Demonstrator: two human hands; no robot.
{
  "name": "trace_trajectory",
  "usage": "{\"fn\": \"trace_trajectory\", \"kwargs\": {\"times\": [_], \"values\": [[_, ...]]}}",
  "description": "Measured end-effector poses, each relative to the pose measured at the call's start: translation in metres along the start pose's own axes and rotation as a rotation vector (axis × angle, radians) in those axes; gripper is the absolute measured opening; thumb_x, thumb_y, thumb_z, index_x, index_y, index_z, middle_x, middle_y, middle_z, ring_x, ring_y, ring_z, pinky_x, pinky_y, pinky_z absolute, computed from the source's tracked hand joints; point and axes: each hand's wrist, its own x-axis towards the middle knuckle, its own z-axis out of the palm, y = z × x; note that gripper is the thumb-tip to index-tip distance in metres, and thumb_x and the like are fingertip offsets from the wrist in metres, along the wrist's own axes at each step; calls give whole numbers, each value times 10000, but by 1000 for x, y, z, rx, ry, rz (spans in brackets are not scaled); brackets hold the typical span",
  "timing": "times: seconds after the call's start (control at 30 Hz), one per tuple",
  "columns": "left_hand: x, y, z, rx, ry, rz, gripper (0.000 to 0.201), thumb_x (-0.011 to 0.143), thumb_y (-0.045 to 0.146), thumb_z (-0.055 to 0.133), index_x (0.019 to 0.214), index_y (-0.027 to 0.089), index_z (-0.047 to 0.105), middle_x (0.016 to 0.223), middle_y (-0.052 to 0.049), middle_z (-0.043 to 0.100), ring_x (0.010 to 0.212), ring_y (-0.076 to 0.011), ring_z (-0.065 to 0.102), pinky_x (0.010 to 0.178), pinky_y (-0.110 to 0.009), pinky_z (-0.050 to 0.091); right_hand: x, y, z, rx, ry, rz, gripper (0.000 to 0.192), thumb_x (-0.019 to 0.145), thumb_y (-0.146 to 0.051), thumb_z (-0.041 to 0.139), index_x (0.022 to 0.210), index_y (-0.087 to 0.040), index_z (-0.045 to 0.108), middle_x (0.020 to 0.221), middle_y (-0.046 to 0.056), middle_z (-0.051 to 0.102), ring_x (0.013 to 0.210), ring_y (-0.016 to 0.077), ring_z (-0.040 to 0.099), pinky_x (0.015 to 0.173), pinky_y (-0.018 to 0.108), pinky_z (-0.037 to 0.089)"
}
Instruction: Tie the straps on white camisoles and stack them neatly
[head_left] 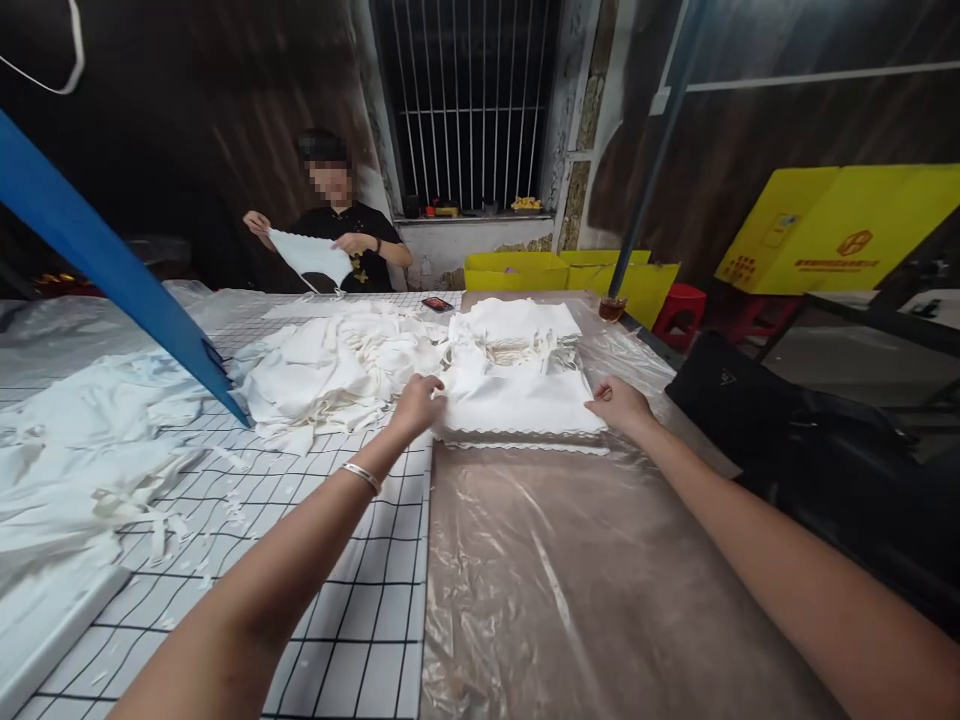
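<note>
A white strappy garment with a scalloped hem [517, 402] lies flat on top of a stack in front of me. My left hand [420, 405] is closed at its left edge, fingertips slightly blurred. At its right edge, the fingers of my right hand [621, 405] pinch the cloth near the corner. Right behind it rises another part of the stack of folded white garments [517, 320], with thin straps gathered in the middle. A loose heap of white garments [315, 365] lies to the left of my left hand.
More white cloth [82, 430] covers the table's left side, behind a slanting blue post [112, 250]. Across the table a person [337, 225] holds up a white garment. A phone [436, 304], a cup of brown drink [611, 308], yellow boxes [517, 272] and a black bag [720, 385] surround the stack.
</note>
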Motion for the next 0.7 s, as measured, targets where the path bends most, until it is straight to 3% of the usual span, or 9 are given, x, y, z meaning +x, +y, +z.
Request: {"fn": "trace_trajectory", "kwargs": {"times": [0.07,0.17,0.27,0.33,0.4,0.47,0.53,0.6,0.7], "values": [[-1,3,7,93,-10,142,186,764,217,657,938,224,722,1266,-79,600,1263,-280,485,1109,-428,323,3,2,5,-247,46,-106,157,678,-160,670,702,-211,524,664,-10,589,656,158,567,621,258,428],[-2,4,18,396,-277,381,396,899,395,530,1279,314,605,1547,-24,378,1454,-282,250,1182,-529,125,6,8,18,-458,101,-280,142,775,-243,579,906,-203,616,945,98,689,899,255,634,784,348,475],[2,3,25,589,-518,394,529,975,499,330,1477,335,368,1628,-30,173,1496,-290,122,1149,-623,65,10,13,35,-577,18,-528,413,863,-368,479,1227,-210,594,1358,143,573,1273,328,495,1034,485,380],[9,4,23,567,-523,356,516,960,541,363,1441,363,416,1612,-19,237,1478,-283,194,1151,-608,84,13,16,45,-635,-124,-528,525,895,-448,406,1363,-240,521,1493,109,453,1397,328,369,1112,548,287],[19,4,10,516,-348,280,433,896,554,510,1285,377,576,1509,6,442,1398,-248,359,1162,-510,168,14,20,51,-669,-176,-482,594,898,-506,361,1423,-251,470,1532,99,398,1430,336,316,1128,592,244],[30,0,-14,488,-62,137,326,893,481,539,1154,319,647,1368,-16,575,1289,-219,473,1124,-420,265,8,29,52,-649,-122,-525,634,882,-550,359,1426,-245,473,1523,110,408,1426,358,318,1123,618,239],[40,-12,-49,493,201,-27,337,952,380,410,1173,225,613,1333,-115,569,1263,-257,484,1073,-454,308,-9,44,49,-577,-21,-650,622,876,-564,370,1396,-255,511,1491,109,456,1406,372,353,1111,619,268],[46,-30,-83,498,398,-184,407,955,373,344,1233,150,542,1358,-229,497,1291,-363,432,1012,-568,311,-35,64,47,-481,73,-807,559,893,-537,377,1382,-309,522,1464,72,497,1377,355,407,1098,585,320],[42,-65,-120,422,547,-362,486,793,468,598,1160,156,540,1344,-253,492,1289,-435,400,985,-586,303,-78,96,47,-402,162,-1016,578,865,-503,469,1436,-417,427,1423,14,543,1274,346,529,1062,544,379]]}}
